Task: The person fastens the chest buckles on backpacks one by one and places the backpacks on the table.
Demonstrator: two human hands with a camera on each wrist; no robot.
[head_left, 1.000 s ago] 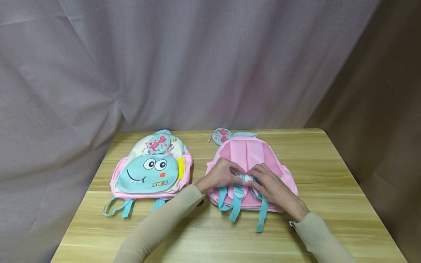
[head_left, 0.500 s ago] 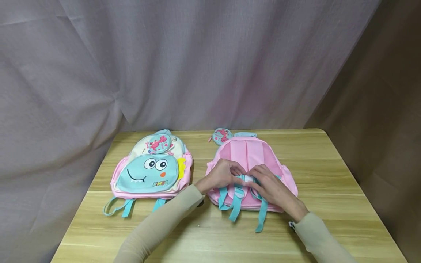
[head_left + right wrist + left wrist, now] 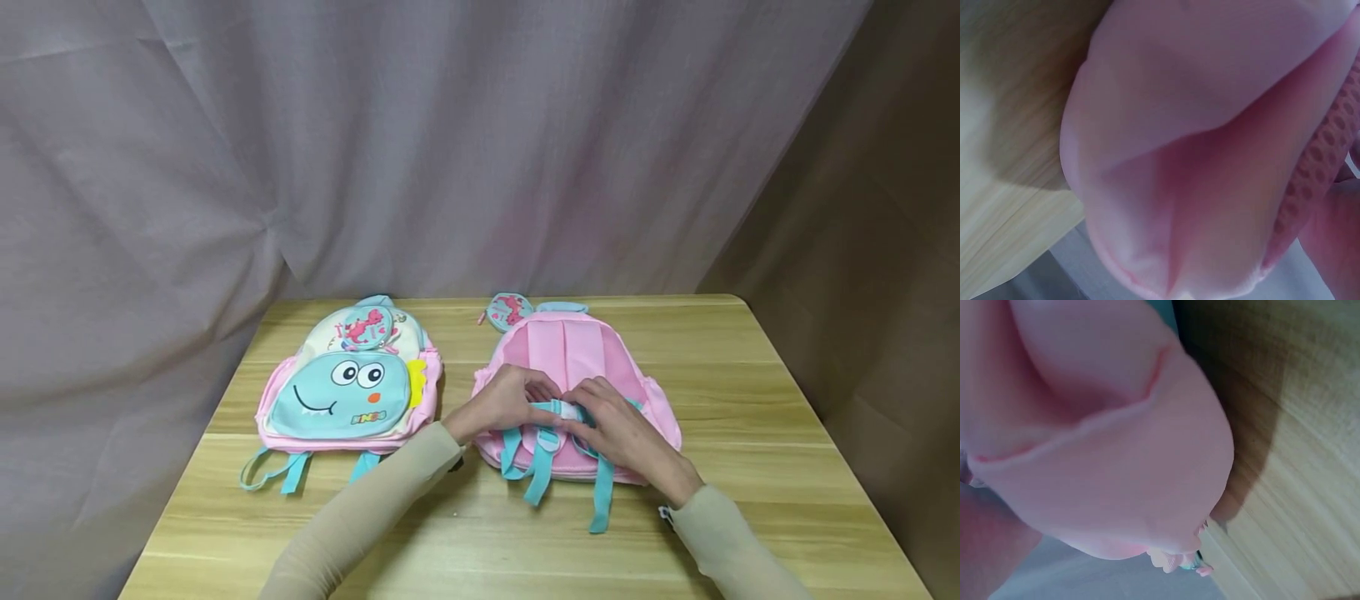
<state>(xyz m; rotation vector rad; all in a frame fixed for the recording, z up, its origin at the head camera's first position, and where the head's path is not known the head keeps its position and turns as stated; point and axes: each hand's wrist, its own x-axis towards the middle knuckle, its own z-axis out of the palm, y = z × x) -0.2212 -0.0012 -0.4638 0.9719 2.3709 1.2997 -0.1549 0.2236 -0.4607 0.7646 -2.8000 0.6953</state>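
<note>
Clearly, the head view shows the pink backpack (image 3: 566, 348) low, right of centre. The left grip (image 3: 504, 404), nearly closed, pinches a teal strap (image 3: 546, 407) beside the white buckle (image 3: 568, 411); the right grip (image 3: 621, 423) pinches the buckle itself. It could slip, I think, if pressed unevenly, or the loose strap (image 3: 603, 496) could catch. Whether it is fastened, I cannot tell. In the left-wrist view, the backpack fills the upper left; in the right-wrist view, the middle, again hiding the buckle.
</note>
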